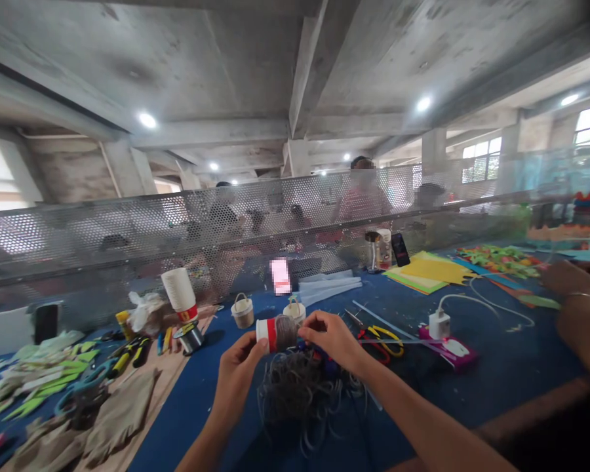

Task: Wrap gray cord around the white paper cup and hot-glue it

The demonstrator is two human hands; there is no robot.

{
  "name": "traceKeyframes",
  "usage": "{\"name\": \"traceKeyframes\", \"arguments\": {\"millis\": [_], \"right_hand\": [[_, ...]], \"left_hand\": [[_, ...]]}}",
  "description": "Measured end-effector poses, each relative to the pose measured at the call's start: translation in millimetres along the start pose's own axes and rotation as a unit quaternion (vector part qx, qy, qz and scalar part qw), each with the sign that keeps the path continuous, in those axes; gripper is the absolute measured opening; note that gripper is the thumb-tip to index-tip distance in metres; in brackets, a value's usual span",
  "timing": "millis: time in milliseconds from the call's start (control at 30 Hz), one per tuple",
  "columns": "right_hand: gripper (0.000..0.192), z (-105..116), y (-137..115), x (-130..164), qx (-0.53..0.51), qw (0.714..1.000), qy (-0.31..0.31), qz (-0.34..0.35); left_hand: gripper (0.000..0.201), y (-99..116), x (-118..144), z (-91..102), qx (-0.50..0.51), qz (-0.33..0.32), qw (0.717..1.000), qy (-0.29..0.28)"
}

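A white and red paper cup (pixel 271 335) lies on its side in the air, held at its left end between the thumb and fingers of my left hand (pixel 238 364). Grey cord (pixel 286 332) is wound around the cup's right part. At that wrapped end my right hand (pixel 337 337) is closed in a pinch; what lies between its fingertips is too small to tell. Below both hands a loose tangle of grey cord (pixel 295 387) rests on the blue table (pixel 177 419). Just behind the cup stand two small white buckets with handles, one (pixel 242 313) in plain sight, the other partly hidden.
Red and yellow-handled tools (pixel 386 341) lie right of the tangle, near a white charger (pixel 439 324). At left are stacked paper cups (pixel 179 295), a wire spool (pixel 191 337), gloves (pixel 122 413) and scissors (pixel 86 383). Another person's arm (pixel 583 314) reaches in at right. A perforated screen (pixel 255 223) runs behind.
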State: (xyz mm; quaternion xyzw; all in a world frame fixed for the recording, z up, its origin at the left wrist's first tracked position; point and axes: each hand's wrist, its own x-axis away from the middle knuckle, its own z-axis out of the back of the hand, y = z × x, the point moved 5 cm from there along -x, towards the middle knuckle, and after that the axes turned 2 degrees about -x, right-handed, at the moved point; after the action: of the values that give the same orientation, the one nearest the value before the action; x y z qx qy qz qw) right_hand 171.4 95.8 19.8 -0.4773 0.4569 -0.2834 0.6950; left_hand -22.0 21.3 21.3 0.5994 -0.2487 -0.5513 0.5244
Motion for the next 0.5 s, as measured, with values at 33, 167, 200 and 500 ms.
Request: {"name": "traceKeyframes", "arguments": {"millis": [33,167,200,500], "right_hand": [[0.025,0,-3,1,0.002,1.0,0.002,0.007],[0.021,2,-11,3,0.023,0.998,0.02,0.045],[0.02,3,-11,3,0.026,0.998,0.026,0.053],[0.024,-5,-23,11,-0.031,0.997,-0.048,0.058]], "left_hand": [[0.027,2,0,0.2,-0.003,-0.004,1.0,0.004],[0.026,8,1,-1.3,-0.005,-0.006,1.0,0.001],[0.027,8,1,-2.0,-0.005,-0.004,1.0,-0.002],[0.025,11,2,-1.6,-0.01,-0.018,1.0,0.009]]}}
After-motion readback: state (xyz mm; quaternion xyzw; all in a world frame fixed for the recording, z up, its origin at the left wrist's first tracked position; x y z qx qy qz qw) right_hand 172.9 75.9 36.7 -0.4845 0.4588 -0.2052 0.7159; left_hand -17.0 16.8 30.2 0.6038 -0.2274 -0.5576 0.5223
